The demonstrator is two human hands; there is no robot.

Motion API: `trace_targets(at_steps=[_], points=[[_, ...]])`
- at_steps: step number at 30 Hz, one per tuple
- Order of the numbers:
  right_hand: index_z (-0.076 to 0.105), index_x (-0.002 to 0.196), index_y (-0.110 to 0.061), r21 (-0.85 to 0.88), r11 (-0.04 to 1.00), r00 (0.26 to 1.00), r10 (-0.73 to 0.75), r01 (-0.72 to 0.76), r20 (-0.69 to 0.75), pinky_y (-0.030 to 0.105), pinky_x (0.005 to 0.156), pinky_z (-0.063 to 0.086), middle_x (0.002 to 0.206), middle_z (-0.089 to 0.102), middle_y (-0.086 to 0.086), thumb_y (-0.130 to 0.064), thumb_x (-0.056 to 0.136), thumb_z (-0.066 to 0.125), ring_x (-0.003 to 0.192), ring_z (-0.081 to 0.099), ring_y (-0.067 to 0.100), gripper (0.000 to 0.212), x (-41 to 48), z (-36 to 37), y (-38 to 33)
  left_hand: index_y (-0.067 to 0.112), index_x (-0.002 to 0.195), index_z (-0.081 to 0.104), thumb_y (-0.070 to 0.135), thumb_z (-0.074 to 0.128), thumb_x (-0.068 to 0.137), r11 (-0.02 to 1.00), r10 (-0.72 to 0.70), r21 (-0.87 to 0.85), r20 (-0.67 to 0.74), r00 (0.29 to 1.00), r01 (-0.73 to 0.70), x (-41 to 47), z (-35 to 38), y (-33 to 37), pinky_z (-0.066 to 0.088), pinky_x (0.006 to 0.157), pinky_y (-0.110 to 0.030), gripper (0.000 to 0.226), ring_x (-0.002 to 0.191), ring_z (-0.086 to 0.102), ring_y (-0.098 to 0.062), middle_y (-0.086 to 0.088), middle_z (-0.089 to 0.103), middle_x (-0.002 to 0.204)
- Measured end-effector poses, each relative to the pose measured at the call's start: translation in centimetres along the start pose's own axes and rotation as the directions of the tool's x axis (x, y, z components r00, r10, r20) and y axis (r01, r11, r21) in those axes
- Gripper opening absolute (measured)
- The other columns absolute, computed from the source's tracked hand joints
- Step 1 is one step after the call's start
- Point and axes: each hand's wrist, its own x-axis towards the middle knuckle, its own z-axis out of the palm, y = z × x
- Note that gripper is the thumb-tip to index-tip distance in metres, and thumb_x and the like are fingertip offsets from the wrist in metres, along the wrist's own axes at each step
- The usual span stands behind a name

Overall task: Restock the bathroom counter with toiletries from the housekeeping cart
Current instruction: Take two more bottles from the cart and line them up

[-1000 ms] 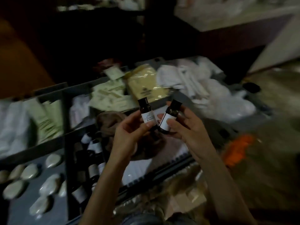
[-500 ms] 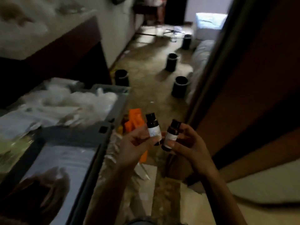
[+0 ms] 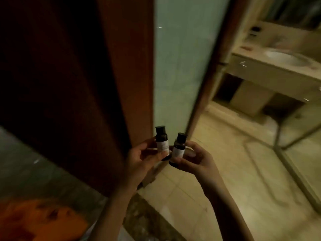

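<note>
Pinching bottle in left hand, second bottle in right hand. Fetching done; placing on counter, well apart, pending.

Wooden door beside glass panel

Dim, warm yellowish light all round. The dark reddish-brown wooden door on the left sinks into near-black shadow, while the pale beige tiled floor on the right catches the most light. Motion blur smears the beige stone table top right and the orange patch bottom left. Straight edges bow towards the corners.
</note>
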Motion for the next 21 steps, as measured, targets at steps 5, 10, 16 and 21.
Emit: trace_targets(at_steps=[5,10,16,21], points=[[0.059,0.121,-0.011,0.007,1.000,0.973,-0.014,0.017,-0.232,0.029,0.073,0.057,0.107,0.073,0.010,0.001,0.076,0.072,0.093,0.072,0.025,0.048,-2.1,-7.5,-0.5,0.017,0.105,0.068,0.017,0.073,0.066,0.999,0.002,0.032,0.240,0.971,-0.009,3.4,8.2,-1.3,0.055,0.072,-0.019,0.039,0.089,0.071,-0.012,0.000,0.076,0.093],[0.062,0.115,-0.016,0.043,0.998,0.938,-0.023,0.040,-0.346,0.027,0.071,0.058,0.110,0.070,0.003,0.006,0.078,0.070,0.091,0.072,0.024,0.044,-2.9,-11.7,-1.0,0.015,0.115,0.066,0.020,0.074,0.070,0.997,0.000,0.075,0.365,0.931,-0.029,5.2,12.7,-1.9,0.056,0.084,-0.030,0.046,0.097,0.070,-0.017,0.000,0.075,0.101],[0.061,0.120,-0.019,0.029,0.999,0.909,-0.019,0.035,-0.417,0.030,0.076,0.058,0.116,0.068,0.007,-0.001,0.077,0.073,0.094,0.071,0.023,0.048,-2.6,-14.6,-0.5,0.016,0.116,0.065,0.024,0.075,0.068,0.993,-0.050,0.115,0.437,0.898,-0.001,7.1,15.5,-2.3,0.054,0.089,-0.037,0.050,0.100,0.069,-0.018,-0.001,0.073,0.105],[0.060,0.124,-0.019,0.016,0.999,0.897,-0.030,0.042,-0.442,0.036,0.083,0.058,0.118,0.068,0.005,-0.015,0.071,0.076,0.098,0.070,0.023,0.055,-0.9,-17.3,-0.8,0.017,0.117,0.065,0.023,0.076,0.070,0.993,-0.056,0.118,0.488,0.871,-0.002,9.8,18.1,-2.2,0.056,0.083,-0.029,0.048,0.097,0.070,-0.018,-0.003,0.073,0.103]])
